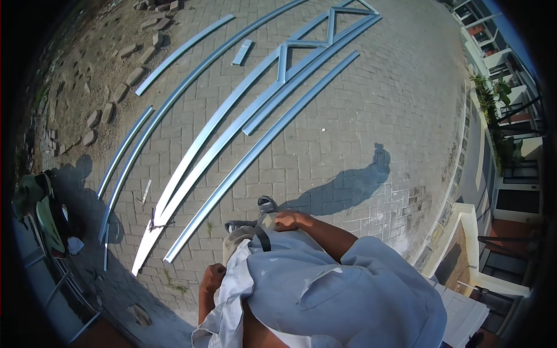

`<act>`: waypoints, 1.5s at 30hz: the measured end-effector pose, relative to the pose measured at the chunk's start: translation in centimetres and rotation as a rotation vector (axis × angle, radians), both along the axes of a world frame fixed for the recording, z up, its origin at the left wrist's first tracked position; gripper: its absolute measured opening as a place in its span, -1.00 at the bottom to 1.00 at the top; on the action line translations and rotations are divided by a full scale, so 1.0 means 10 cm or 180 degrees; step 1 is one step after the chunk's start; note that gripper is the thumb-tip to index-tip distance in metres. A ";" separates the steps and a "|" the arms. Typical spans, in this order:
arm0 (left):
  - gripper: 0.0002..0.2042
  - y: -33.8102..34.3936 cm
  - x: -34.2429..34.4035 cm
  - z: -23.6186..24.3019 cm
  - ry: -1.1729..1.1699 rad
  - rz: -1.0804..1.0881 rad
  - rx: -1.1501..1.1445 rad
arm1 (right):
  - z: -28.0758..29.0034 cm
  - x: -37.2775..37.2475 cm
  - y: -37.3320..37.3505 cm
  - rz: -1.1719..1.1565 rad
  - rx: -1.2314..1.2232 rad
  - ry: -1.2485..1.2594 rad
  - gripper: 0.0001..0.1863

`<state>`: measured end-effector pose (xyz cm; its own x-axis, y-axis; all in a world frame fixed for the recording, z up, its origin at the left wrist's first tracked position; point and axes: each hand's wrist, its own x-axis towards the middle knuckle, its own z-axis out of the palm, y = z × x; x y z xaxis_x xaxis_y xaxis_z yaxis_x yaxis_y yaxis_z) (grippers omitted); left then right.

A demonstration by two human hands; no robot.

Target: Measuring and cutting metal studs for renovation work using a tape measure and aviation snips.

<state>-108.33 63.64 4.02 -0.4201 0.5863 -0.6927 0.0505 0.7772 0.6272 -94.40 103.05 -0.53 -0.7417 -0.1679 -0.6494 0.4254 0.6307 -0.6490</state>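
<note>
My left hand (213,276) hangs beside the pale shirt (365,290) at my left, fingers curled closed; whatever it may hold is hidden. My right hand (287,220) is closed at my waist, on the light trousers near a dark strap (262,240); its contents are hidden. Ahead on the pavers lies a long metal truss (206,127) with zigzag braces at its far end. Loose silvery metal channels (290,97) lie along both sides of it. A short channel piece (242,52) sits near the truss, and a small dark item (154,224) rests on its near end.
Broken pavers (135,75) and sand border the brick paving (325,145) at the left. Dark and pale green objects (46,226) and metal tubing stand at the left edge. A kerb, low wall (458,226) and house fronts with plants (493,98) line the right.
</note>
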 end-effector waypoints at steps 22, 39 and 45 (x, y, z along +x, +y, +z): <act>-0.80 0.29 0.17 0.34 0.0064 0.0225 -0.0044 | -0.18 -0.02 0.17 0.0358 -0.0364 0.0281 -0.66; -0.68 0.80 0.18 0.73 0.0830 0.0566 0.1317 | -0.06 0.11 0.45 -0.0605 -0.0073 -0.0341 -0.63; -0.74 1.32 -0.31 0.37 0.0283 -0.0297 0.0210 | -0.22 0.83 0.85 -0.1151 0.0339 -0.0115 -0.53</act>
<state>-111.41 76.85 7.74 -0.4197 0.6686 -0.6139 0.1783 0.7239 0.6665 -86.06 111.58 -2.77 -0.7171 0.1705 -0.6758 0.6543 0.4988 -0.5684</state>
